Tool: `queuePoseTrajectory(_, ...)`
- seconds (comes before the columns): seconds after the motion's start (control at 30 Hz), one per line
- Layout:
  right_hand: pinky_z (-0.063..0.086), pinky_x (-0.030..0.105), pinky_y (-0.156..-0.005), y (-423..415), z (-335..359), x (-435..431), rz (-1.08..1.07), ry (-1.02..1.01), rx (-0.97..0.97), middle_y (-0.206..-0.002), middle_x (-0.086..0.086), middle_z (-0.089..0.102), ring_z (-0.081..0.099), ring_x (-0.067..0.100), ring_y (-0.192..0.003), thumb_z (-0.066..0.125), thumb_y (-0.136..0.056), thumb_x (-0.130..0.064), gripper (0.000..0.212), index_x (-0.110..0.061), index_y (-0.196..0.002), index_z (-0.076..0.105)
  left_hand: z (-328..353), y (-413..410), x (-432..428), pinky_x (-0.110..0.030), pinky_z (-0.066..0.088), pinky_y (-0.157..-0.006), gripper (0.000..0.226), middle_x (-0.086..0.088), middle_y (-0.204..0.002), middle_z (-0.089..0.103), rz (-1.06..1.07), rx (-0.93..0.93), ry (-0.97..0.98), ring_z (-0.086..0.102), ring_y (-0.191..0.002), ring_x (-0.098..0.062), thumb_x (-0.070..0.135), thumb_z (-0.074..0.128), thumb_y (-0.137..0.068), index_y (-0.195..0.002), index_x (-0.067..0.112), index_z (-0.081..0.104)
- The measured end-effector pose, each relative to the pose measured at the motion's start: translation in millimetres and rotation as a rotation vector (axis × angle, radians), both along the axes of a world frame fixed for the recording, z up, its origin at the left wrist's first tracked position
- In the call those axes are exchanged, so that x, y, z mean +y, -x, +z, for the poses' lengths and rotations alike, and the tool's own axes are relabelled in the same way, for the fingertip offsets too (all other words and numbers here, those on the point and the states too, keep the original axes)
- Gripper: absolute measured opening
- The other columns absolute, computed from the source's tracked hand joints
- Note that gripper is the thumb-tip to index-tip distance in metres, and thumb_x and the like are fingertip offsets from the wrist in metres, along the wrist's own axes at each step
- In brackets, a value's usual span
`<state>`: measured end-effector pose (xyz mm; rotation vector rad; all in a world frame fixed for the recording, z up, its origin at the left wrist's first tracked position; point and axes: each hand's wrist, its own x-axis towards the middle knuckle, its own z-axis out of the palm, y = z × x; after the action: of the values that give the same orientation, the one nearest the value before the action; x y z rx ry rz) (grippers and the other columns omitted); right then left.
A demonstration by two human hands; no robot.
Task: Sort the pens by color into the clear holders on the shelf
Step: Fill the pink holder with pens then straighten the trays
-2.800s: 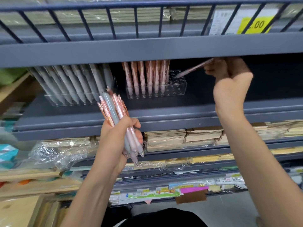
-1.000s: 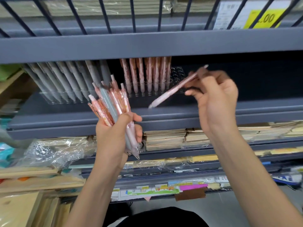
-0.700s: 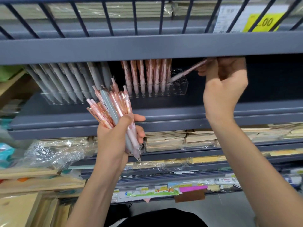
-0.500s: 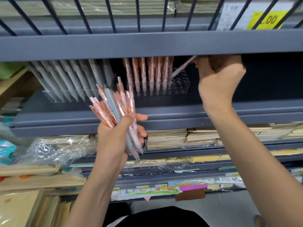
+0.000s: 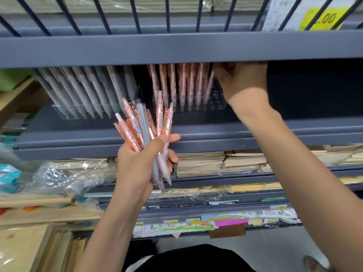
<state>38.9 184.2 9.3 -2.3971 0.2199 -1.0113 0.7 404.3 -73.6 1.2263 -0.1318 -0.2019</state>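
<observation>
My left hand (image 5: 140, 161) grips a bundle of pens (image 5: 142, 122), mostly pink patterned with one grey among them, held upright in front of the shelf edge. On the shelf stand two clear holders. The left holder (image 5: 60, 113) carries a row of grey pens (image 5: 88, 89). The right holder (image 5: 217, 104) carries a row of pink pens (image 5: 182, 81) and has free holes at its right end. My right hand (image 5: 242, 81) reaches in under the upper shelf and pinches the top of a pink pen (image 5: 209, 86), which stands slanted at the right end of the pink row.
The upper shelf beam (image 5: 176, 48) hangs low over the holders and hides the pen tops. A yellow price tag (image 5: 322, 18) sits above. Stacked notebooks (image 5: 202, 160) fill the shelf below, crumpled plastic wrap (image 5: 59, 177) lies at left, and wooden boxes (image 5: 23, 250) stand bottom left.
My right hand carried a single pink pen up from beside the bundle to the pink holder and stood it at the right end of the row. The left hand stayed roughly in place.
</observation>
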Motion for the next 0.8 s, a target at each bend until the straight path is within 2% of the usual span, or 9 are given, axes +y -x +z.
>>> queuePoseTrajectory(0.07,0.034,0.031,-0.107,-7.4,-0.8,-0.5,-0.022,0.028,0.085,-0.119,0.012,0.065,0.054,0.03,-0.118,0.053,-0.098,-0.037,0.035,-0.008,-0.115,0.062,-2.1,0.1,-1.1,-0.026,0.046,-0.044,0.015,-0.014,-0.101,0.077,-0.004,0.005,0.001,0.062,-0.054,-0.021,0.018,0.067,-0.086,-0.08,0.02,0.08)
queuePoseTrajectory(0.2,0.028,0.035,-0.112,-9.7,4.3,2.9,-0.02,0.091,0.137,-0.133,0.007,0.059,0.047,0.028,-0.128,0.047,-0.1,-0.039,0.04,-0.015,-0.131,0.056,-5.4,-0.2,-2.0,-0.027,0.047,-0.043,0.011,-0.012,-0.1,0.077,0.019,0.017,0.01,0.065,-0.055,-0.023,0.017,0.069,-0.086,-0.095,0.011,0.073)
queuePoseTrajectory(0.3,0.026,0.032,-0.113,-12.8,7.3,3.7,-0.04,0.111,0.183,-0.139,0.005,0.054,0.044,0.026,-0.131,0.044,-0.101,-0.04,0.042,-0.018,-0.136,0.051,-7.3,0.5,-1.0,-0.027,0.048,-0.043,0.011,-0.007,-0.072,0.073,0.044,0.044,-0.003,0.066,-0.054,-0.023,0.018,0.072,-0.082,-0.092,0.014,0.071)
queuePoseTrajectory(0.4,0.033,0.023,-0.102,-8.6,6.1,3.2,-0.034,0.002,0.166,-0.127,0.004,0.062,0.053,0.022,-0.12,0.048,-0.098,-0.042,0.038,-0.019,-0.127,0.059,-8.0,3.6,1.2,-0.027,0.049,-0.043,0.015,-0.004,-0.063,0.068,0.046,0.047,-0.014,0.066,-0.055,-0.022,0.019,0.073,-0.081,-0.095,0.015,0.069)
queuePoseTrajectory(0.47,0.041,0.021,-0.096,2.0,2.0,5.1,-0.022,-0.1,0.133,-0.109,0.002,0.07,0.062,0.017,-0.105,0.053,-0.094,-0.043,0.026,-0.025,-0.105,0.068,-7.2,5.8,3.3,-0.027,0.049,-0.043,0.005,-0.003,-0.063,0.068,0.029,0.043,-0.008,0.066,-0.054,-0.022,0.019,0.072,-0.081,-0.085,0.022,0.075)
queuePoseTrajectory(0.53,0.05,0.022,-0.089,16.3,-5.7,9.2,0.004,-0.272,0.027,-0.093,0.0,0.073,0.066,0.011,-0.089,0.06,-0.089,-0.033,0.008,-0.027,-0.088,0.066,-6.9,8.0,5.6,-0.027,0.049,-0.042,0.004,-0.005,-0.065,0.069,0.018,0.047,0.0,0.067,-0.054,-0.022,0.019,0.072,-0.08,-0.079,0.022,0.075)
queuePoseTrajectory(0.63,0.058,0.035,-0.074,44.4,-20.2,21.8,0.106,-0.511,-0.025,-0.08,-0.003,0.073,0.07,0.013,-0.075,0.063,-0.084,-0.015,0.009,-0.019,-0.089,0.069,-7.3,11.6,7.0,-0.028,0.052,-0.045,0.005,-0.007,-0.068,0.07,-0.015,0.046,0.002,0.07,-0.057,-0.023,0.016,0.072,-0.083,-0.086,0.013,0.072)
queuePoseTrajectory(0.7,0.056,0.028,-0.059,65.9,-30.0,37.1,0.219,-0.558,0.103,-0.076,0.0,0.073,0.068,0.012,-0.063,0.065,-0.088,-0.022,0.007,-0.019,-0.089,0.072,-7.8,15.1,6.2,-0.028,0.053,-0.046,0.006,-0.008,-0.066,0.07,-0.025,0.053,0.002,0.069,-0.055,-0.022,0.01,0.071,-0.089,-0.092,0.009,0.067)
queuePoseTrajectory(0.8,0.052,0.026,-0.054,92.1,-41.4,60.5,0.364,-0.643,0.213,-0.076,0.004,0.072,0.063,0.016,-0.06,0.065,-0.092,-0.029,0.019,-0.012,-0.089,0.074,-7.6,21.3,4.0,-0.028,0.052,-0.045,0.008,-0.007,-0.065,0.068,-0.047,0.08,0.008,0.067,-0.053,-0.022,0.007,0.069,-0.091,-0.096,0.005,0.063)
